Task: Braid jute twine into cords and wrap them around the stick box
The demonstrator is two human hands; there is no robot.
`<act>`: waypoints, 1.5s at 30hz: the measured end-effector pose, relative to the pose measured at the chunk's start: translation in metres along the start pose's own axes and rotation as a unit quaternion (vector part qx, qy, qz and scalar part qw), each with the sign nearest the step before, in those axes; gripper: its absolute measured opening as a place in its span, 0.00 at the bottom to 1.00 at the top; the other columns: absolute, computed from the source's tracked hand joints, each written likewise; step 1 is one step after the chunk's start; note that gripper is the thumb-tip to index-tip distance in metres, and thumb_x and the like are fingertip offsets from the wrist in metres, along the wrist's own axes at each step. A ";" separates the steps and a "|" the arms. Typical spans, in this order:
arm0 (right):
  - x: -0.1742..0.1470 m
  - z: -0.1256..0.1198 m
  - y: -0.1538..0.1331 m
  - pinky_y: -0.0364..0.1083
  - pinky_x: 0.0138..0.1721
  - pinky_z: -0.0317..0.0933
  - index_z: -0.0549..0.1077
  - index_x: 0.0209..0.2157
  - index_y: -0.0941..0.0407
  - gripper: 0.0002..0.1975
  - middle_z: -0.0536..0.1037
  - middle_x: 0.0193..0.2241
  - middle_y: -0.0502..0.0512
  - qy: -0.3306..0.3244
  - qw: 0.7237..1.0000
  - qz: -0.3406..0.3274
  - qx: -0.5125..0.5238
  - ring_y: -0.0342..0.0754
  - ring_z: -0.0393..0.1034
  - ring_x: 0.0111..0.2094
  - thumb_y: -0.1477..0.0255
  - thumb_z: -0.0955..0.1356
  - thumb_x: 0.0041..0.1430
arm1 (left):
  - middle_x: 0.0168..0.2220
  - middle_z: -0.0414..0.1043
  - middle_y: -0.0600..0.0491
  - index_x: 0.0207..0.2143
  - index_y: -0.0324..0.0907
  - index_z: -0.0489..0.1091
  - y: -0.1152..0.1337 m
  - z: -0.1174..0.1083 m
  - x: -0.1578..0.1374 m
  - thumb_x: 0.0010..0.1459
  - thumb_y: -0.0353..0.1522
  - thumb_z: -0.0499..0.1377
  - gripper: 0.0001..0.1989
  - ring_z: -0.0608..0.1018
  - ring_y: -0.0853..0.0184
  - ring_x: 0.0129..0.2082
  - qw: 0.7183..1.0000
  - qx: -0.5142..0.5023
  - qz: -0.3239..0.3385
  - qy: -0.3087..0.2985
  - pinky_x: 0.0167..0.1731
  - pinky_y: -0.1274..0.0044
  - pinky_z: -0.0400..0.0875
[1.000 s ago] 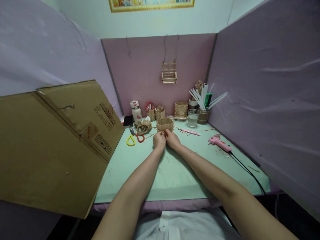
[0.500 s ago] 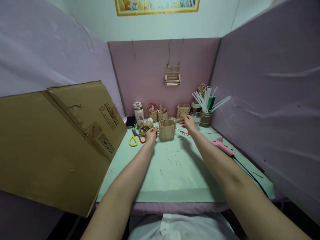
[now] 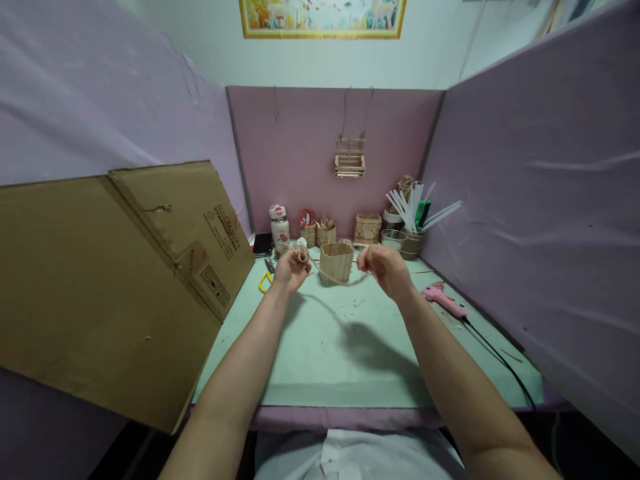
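My left hand is closed round a coil of brown twine, raised a little above the table at the left. From it a strand of twine sags across to my right hand, whose fingers pinch the other end. Behind the strand a small box of wooden craft sticks stands upright on the table, touched by neither hand. Scissors with a yellow handle lie beside my left wrist, partly covered by that hand.
A pink glue gun with a black cord lies at the right. Along the back stand a bottle, stick holders, a woven basket, a clear cup and white glue sticks. A cardboard sheet leans at the left.
The twine coil has been picked up from the table by my left hand. My right hand has come nearer from beside the cup, and a strand now stretches between both hands.
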State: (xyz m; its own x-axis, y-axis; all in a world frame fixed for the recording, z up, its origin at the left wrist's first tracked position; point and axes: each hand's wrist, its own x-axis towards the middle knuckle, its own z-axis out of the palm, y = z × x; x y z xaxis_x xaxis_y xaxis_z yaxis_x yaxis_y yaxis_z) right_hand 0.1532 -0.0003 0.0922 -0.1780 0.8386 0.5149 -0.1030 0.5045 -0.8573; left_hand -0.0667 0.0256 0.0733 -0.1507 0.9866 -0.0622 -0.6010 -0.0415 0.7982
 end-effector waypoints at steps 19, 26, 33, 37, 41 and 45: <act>-0.029 0.036 0.087 0.42 0.24 0.52 0.70 0.22 0.57 0.12 0.68 0.16 0.47 0.026 0.991 0.127 -0.021 0.40 0.58 0.19 0.63 0.70 0.45 | 0.18 0.58 0.58 0.24 0.37 0.64 -0.057 0.000 -0.017 0.51 0.28 0.54 0.05 0.56 0.80 0.14 0.949 0.004 -0.276 -0.152 0.12 0.87 0.49; -0.033 0.032 0.088 0.41 0.21 0.48 0.71 0.24 0.59 0.16 0.67 0.16 0.47 0.054 0.977 0.200 0.052 0.39 0.56 0.19 0.61 0.72 0.40 | 0.22 0.65 0.55 0.30 0.38 0.70 -0.074 0.004 -0.024 0.40 0.25 0.62 0.10 0.67 0.76 0.22 0.978 0.154 -0.116 -0.081 0.19 0.85 0.58; -0.033 0.035 0.093 0.41 0.21 0.49 0.69 0.22 0.58 0.13 0.65 0.14 0.46 0.094 0.979 0.181 -0.024 0.39 0.55 0.18 0.62 0.71 0.40 | 0.27 0.69 0.53 0.29 0.39 0.70 -0.084 0.002 -0.023 0.39 0.34 0.66 0.13 0.72 0.72 0.30 0.981 0.138 -0.083 -0.108 0.27 0.81 0.61; -0.034 0.037 0.097 0.41 0.22 0.50 0.69 0.22 0.58 0.13 0.66 0.15 0.46 0.091 0.980 0.172 -0.045 0.39 0.56 0.19 0.63 0.71 0.40 | 0.27 0.70 0.54 0.27 0.40 0.69 -0.088 0.002 -0.023 0.35 0.31 0.68 0.14 0.72 0.71 0.31 0.984 0.133 -0.073 -0.097 0.30 0.79 0.62; -0.035 0.037 0.094 0.41 0.23 0.50 0.70 0.23 0.58 0.13 0.67 0.16 0.47 0.063 0.983 0.166 -0.042 0.39 0.56 0.19 0.63 0.71 0.40 | 0.25 0.69 0.54 0.25 0.39 0.69 -0.087 -0.001 -0.020 0.36 0.32 0.68 0.13 0.70 0.73 0.27 0.984 0.122 -0.085 -0.093 0.28 0.80 0.61; -0.036 0.035 0.089 0.41 0.23 0.49 0.72 0.24 0.58 0.13 0.67 0.16 0.47 0.047 0.984 0.170 -0.018 0.39 0.55 0.20 0.62 0.70 0.41 | 0.26 0.70 0.53 0.27 0.38 0.71 -0.086 -0.005 -0.015 0.37 0.33 0.68 0.13 0.71 0.74 0.27 0.983 0.085 -0.114 -0.120 0.27 0.81 0.62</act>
State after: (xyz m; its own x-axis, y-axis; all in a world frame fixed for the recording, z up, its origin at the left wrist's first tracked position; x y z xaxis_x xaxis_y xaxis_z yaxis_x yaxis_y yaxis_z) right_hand 0.1163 0.0073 -0.0029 -0.1041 0.9747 0.1976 -0.0187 0.1967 -0.9803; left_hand -0.0163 0.0133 0.0026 0.1739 0.9769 -0.1245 -0.4555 0.1919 0.8693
